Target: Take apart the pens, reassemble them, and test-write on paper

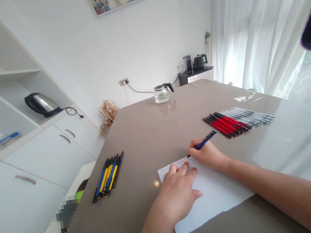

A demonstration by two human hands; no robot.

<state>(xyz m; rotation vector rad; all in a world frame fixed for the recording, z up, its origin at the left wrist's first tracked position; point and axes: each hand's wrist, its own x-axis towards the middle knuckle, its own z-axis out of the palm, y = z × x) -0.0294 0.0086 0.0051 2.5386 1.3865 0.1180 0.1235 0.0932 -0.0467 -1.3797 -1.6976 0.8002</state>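
My right hand [208, 154] grips a blue pen [203, 143], its tip touching the top edge of a white sheet of paper [214, 197] on the grey-brown table [152, 132]. A line of small marks runs along that top edge. My left hand [178, 193] lies flat on the sheet with fingers stretched out, holding it down. To the left lies a bundle of several blue and yellow pens [108, 176]. To the right lies a row of several red pens and black pens [238, 120].
A glass jug [163, 92] stands at the table's far end. White cabinets with a steel kettle [41, 104] line the left wall. A side stand with dark kettles [196, 63] is at the back, curtains [261, 26] to the right.
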